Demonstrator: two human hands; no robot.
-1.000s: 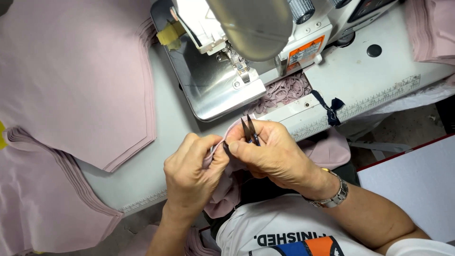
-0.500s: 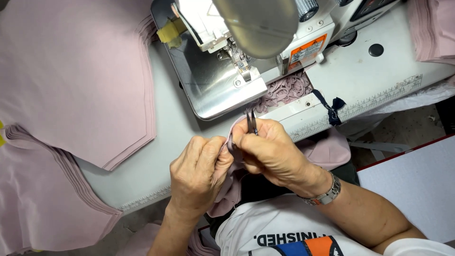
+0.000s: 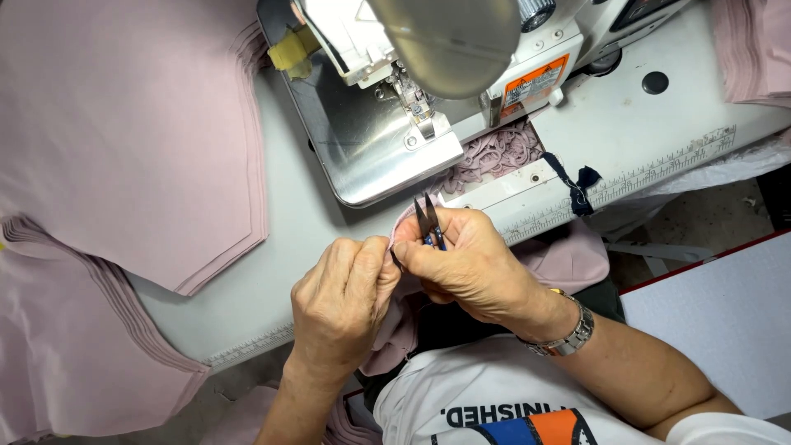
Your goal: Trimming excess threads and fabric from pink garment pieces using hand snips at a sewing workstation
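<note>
My left hand (image 3: 342, 301) pinches a small pink fabric piece (image 3: 401, 227) at the table's front edge. My right hand (image 3: 470, 264) presses against it and holds small dark thread snips (image 3: 428, 221), blades pointing up toward the sewing machine. The blades look nearly closed. More of the pink fabric (image 3: 395, 330) hangs down below my hands into my lap. A metal watch sits on my right wrist.
A sewing machine (image 3: 428, 91) with a shiny metal bed stands just beyond my hands. Stacks of pink cut fabric (image 3: 124, 132) lie at the left, and another stack (image 3: 754, 49) at the top right. A pile of pink trim (image 3: 494, 156) sits beside the machine.
The snips' blades have gone from spread apart to nearly closed. Both hands stay together on the fabric, shifted slightly.
</note>
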